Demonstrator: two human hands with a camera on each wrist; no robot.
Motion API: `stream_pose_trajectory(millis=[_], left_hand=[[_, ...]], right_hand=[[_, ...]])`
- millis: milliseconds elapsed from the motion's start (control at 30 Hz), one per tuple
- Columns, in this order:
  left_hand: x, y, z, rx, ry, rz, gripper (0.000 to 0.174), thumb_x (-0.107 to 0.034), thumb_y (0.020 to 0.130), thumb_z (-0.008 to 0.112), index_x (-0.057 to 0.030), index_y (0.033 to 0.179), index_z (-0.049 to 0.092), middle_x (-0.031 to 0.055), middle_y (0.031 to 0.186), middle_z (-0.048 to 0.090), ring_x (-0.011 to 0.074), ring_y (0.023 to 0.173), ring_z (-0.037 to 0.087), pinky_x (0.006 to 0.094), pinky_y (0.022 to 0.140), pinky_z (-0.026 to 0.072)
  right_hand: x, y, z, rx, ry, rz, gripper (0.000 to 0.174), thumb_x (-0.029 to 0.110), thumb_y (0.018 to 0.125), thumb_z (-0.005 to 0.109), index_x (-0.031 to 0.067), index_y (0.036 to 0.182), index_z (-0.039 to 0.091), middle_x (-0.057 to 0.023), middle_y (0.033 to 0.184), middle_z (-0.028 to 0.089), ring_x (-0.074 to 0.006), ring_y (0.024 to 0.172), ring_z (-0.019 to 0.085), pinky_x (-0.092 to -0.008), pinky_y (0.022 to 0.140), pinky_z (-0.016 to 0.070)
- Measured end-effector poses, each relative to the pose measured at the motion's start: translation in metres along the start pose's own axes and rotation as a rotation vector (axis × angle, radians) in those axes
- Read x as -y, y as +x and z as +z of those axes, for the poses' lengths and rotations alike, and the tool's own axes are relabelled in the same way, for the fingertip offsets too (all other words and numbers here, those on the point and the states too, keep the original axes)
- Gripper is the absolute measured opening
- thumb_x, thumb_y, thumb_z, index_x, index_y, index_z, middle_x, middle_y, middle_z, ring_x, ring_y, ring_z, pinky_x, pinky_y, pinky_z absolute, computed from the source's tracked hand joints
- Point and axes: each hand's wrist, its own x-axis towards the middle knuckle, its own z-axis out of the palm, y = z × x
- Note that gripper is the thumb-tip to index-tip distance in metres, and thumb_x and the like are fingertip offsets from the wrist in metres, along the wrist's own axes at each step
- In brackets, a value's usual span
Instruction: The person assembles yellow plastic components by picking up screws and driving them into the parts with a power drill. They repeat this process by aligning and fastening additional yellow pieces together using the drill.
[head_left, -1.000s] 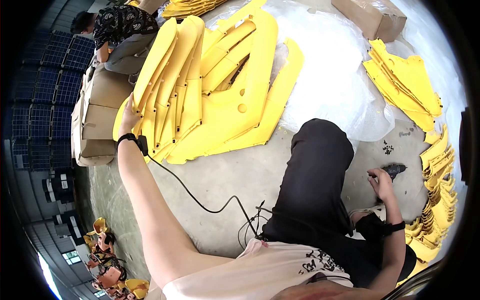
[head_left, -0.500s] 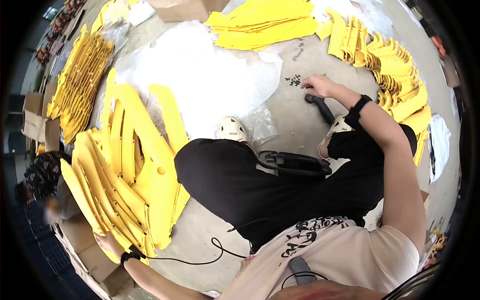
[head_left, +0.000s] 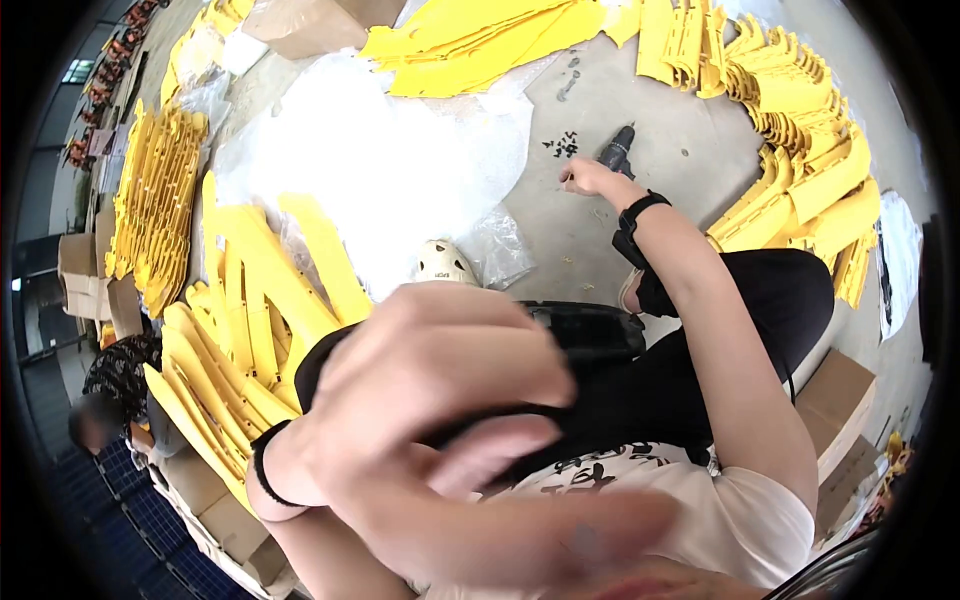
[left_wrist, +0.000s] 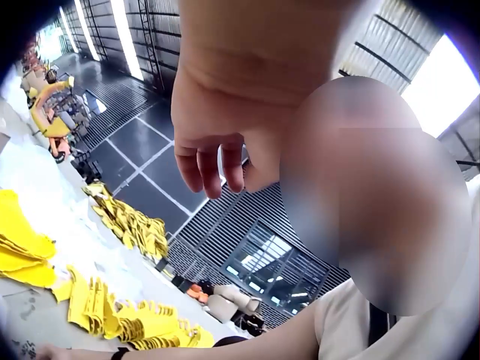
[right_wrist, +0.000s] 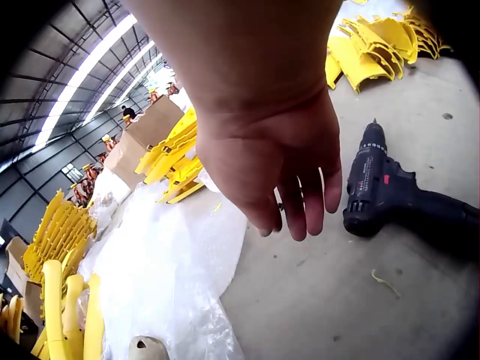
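Raised close to the head camera, my blurred left hand (head_left: 430,390) has loosely bent fingers; the left wrist view shows that hand (left_wrist: 225,124) with fingers hanging and nothing held. My right hand (head_left: 596,180) hovers low over the floor beside a black cordless drill (head_left: 617,150), near small black pieces (head_left: 570,139). In the right wrist view, the right hand (right_wrist: 274,165) hangs with relaxed fingers left of the drill (right_wrist: 382,187), not touching it. A tiny dark spot shows by its thumb; I cannot tell what it is.
Yellow panels (head_left: 205,385) lie at the left, partly behind my left arm. More yellow parts (head_left: 790,90) curve along the right. Clear plastic sheeting (head_left: 350,150) covers the middle floor. A cardboard box (head_left: 310,25) stands beyond it, and a person (head_left: 120,375) crouches far left.
My left hand has let go of the yellow panels and risen close to the head camera. My right hand has shifted slightly beside the drill. The head view has turned to the right.
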Motion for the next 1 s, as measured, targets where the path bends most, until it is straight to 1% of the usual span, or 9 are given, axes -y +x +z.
stream_pose_trajectory(millis=[167, 300, 400, 467, 533, 600, 633, 767, 1000], left_hand=[[-0.028, 0.070, 0.019, 0.104, 0.208, -0.587, 0.014, -0.019, 0.083, 0.065, -0.0083, 0.078, 0.057, 0.0041, 0.087, 0.056, 0.0252, 0.086, 0.061, 0.0411, 0.080, 0.0509], [0.049, 0.037, 0.017, 0.080, 0.183, -0.165, 0.019, -0.014, 0.079, 0.073, -0.0046, 0.090, 0.061, 0.0057, 0.094, 0.062, 0.0254, 0.085, 0.062, 0.0377, 0.077, 0.0516], [0.082, 0.015, 0.018, 0.038, -0.008, -0.583, 0.053, -0.008, 0.078, 0.073, 0.0016, 0.127, 0.055, 0.0067, 0.089, 0.061, 0.0218, 0.077, 0.059, 0.0355, 0.072, 0.0500], [0.094, 0.012, 0.003, 0.384, 0.337, -0.683, 0.065, -0.012, 0.079, 0.071, 0.0004, 0.138, 0.047, 0.0065, 0.089, 0.059, 0.0205, 0.077, 0.057, 0.0346, 0.071, 0.0482], [0.101, 0.007, -0.013, 0.680, 0.510, -0.501, 0.062, -0.019, 0.081, 0.069, -0.0058, 0.138, 0.049, 0.0043, 0.091, 0.056, 0.0186, 0.081, 0.056, 0.0310, 0.077, 0.0457], [0.103, 0.006, -0.015, 0.648, 0.437, -0.557, 0.062, -0.020, 0.080, 0.069, -0.0071, 0.137, 0.050, 0.0035, 0.093, 0.056, 0.0179, 0.082, 0.055, 0.0305, 0.079, 0.0451], [0.107, 0.003, -0.016, 0.638, 0.420, -0.513, 0.060, -0.008, 0.079, 0.055, -0.0010, 0.138, 0.046, 0.0055, 0.085, 0.050, 0.0183, 0.077, 0.050, 0.0298, 0.073, 0.0417], [0.113, -0.006, -0.018, 0.677, 0.410, -0.507, 0.059, -0.008, 0.081, 0.054, -0.0016, 0.139, 0.045, 0.0121, 0.105, 0.059, 0.0199, 0.085, 0.053, 0.0308, 0.081, 0.0432], [0.111, 0.007, -0.028, 0.631, 0.427, -0.421, 0.058, -0.009, 0.082, 0.053, -0.0014, 0.140, 0.045, 0.0129, 0.107, 0.058, 0.0225, 0.090, 0.054, 0.0333, 0.089, 0.0436]], right_hand=[[0.025, 0.050, -0.005, -0.082, 0.230, -0.193, 0.032, 0.020, 0.082, 0.067, 0.0012, 0.107, 0.068, -0.0165, 0.095, 0.071, -0.0249, 0.090, 0.067, -0.0350, 0.082, 0.0513], [0.057, 0.121, -0.044, -0.252, 0.249, -0.246, 0.032, 0.023, 0.086, 0.065, 0.0025, 0.111, 0.067, -0.0158, 0.100, 0.070, -0.0257, 0.092, 0.067, -0.0373, 0.083, 0.0512], [0.116, 0.132, -0.092, -0.442, 0.167, -0.178, 0.034, 0.026, 0.087, 0.064, 0.0062, 0.115, 0.066, -0.0153, 0.109, 0.067, -0.0298, 0.099, 0.065, -0.0408, 0.088, 0.0499], [0.149, 0.153, -0.115, -0.516, 0.118, -0.173, 0.035, 0.026, 0.087, 0.064, 0.0092, 0.118, 0.065, -0.0143, 0.115, 0.064, -0.0301, 0.106, 0.061, -0.0421, 0.092, 0.0483], [0.169, 0.175, -0.121, -0.599, 0.078, -0.156, 0.037, 0.025, 0.086, 0.064, 0.0123, 0.121, 0.064, -0.0132, 0.121, 0.061, -0.0304, 0.113, 0.058, -0.0433, 0.095, 0.0466], [0.193, 0.197, -0.130, -0.720, 0.054, -0.198, 0.035, 0.026, 0.086, 0.066, 0.0140, 0.119, 0.065, -0.0124, 0.122, 0.058, -0.0306, 0.114, 0.057, -0.0435, 0.094, 0.0474], [0.205, 0.202, -0.134, -0.710, 0.003, -0.165, 0.034, 0.024, 0.086, 0.066, 0.0153, 0.119, 0.066, -0.0123, 0.120, 0.059, -0.0296, 0.113, 0.057, -0.0418, 0.093, 0.0479], [0.221, 0.230, -0.133, -0.757, -0.048, -0.175, 0.031, 0.021, 0.087, 0.064, 0.0146, 0.117, 0.067, -0.0121, 0.115, 0.061, -0.0277, 0.109, 0.060, -0.0411, 0.091, 0.0488], [0.213, 0.225, -0.132, -0.798, -0.307, -0.242, 0.021, 0.012, 0.086, 0.059, 0.0145, 0.105, 0.068, -0.0090, 0.100, 0.063, -0.0258, 0.090, 0.066, -0.0388, 0.076, 0.0524]])
